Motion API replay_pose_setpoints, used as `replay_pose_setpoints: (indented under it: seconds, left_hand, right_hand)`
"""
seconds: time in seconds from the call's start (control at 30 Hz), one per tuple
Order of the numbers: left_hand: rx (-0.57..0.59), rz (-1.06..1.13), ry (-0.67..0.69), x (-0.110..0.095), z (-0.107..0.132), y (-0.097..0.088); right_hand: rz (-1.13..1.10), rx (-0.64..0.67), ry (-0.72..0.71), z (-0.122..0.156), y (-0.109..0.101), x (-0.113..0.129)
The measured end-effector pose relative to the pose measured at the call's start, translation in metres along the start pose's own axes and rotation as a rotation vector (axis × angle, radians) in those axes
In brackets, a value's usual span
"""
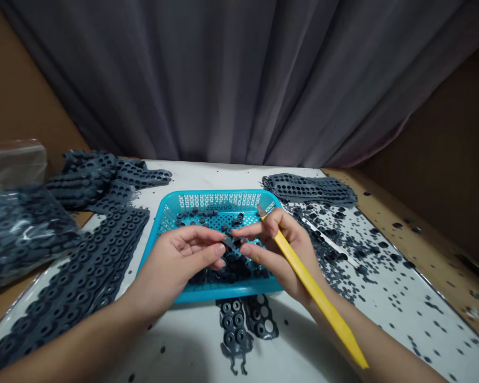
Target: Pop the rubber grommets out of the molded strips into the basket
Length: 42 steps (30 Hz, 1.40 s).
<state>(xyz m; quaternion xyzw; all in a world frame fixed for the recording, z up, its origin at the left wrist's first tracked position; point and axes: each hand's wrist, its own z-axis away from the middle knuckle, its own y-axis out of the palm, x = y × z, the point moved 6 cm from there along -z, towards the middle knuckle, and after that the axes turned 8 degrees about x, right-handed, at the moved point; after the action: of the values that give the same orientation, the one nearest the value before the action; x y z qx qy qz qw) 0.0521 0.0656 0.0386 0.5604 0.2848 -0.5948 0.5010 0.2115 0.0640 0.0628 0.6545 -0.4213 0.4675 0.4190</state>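
My left hand [181, 255] and my right hand [281, 250] meet over a turquoise plastic basket [165, 213]. Between the fingertips of both hands is a small dark rubber piece [230, 243], pinched from both sides. My right hand also grips a long yellow knife [315, 292]; its small blade [261, 211] sticks up above the fingers and its handle runs back along my forearm. In the basket lie several small dark rubber rings [231, 268].
Dark rubber sheets full of round parts lie at the left [83, 266] and back left [99, 178]. A punched-out sheet [309, 189] and many scraps [343, 250] lie to the right. A strip [239, 324] lies in front of the basket. A clear bag of parts [16, 229] sits far left.
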Motion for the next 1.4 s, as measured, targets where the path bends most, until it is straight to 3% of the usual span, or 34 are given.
replay_pose_setpoints:
  seconds: [0.3,0.53,0.7,0.9,1.0,1.17,1.27,1.33,1.4]
  left_hand:
    - [0.018,0.238,-0.104,0.006,-0.003,0.002]
    - [-0.053,0.251,-0.112,-0.001,-0.006,-0.005]
    - [-0.186,0.11,0.017,-0.019,-0.015,-0.032]
    - [-0.341,-0.357,0.242,-0.045,-0.022,-0.06]
    - [-0.366,-0.478,0.25,-0.048,-0.025,-0.065]
    - [-0.315,-0.596,0.27,-0.045,-0.032,-0.069]
    - [-0.263,-0.732,0.313,-0.046,-0.032,-0.067]
    - [-0.17,-0.856,0.299,-0.046,-0.033,-0.064]
    - [0.002,-0.972,0.249,-0.043,-0.034,-0.058]
  right_hand:
    - [-0.281,-0.024,0.219,-0.002,0.0,-0.021]
    - [-0.41,-0.034,0.368,0.0,0.001,-0.03]
    - [-0.469,-0.029,0.439,0.002,0.001,-0.034]
    - [-0.362,-0.057,0.493,0.002,-0.003,-0.033]
    - [-0.17,-0.077,0.44,-0.001,-0.014,-0.03]
    - [0.37,-0.192,0.054,-0.01,-0.043,0.005]
    - [0.549,-0.263,-0.05,-0.011,-0.053,0.02]
    - [0.604,-0.282,-0.059,-0.011,-0.056,0.023]
    - [0.689,-0.264,-0.06,-0.012,-0.056,0.022]
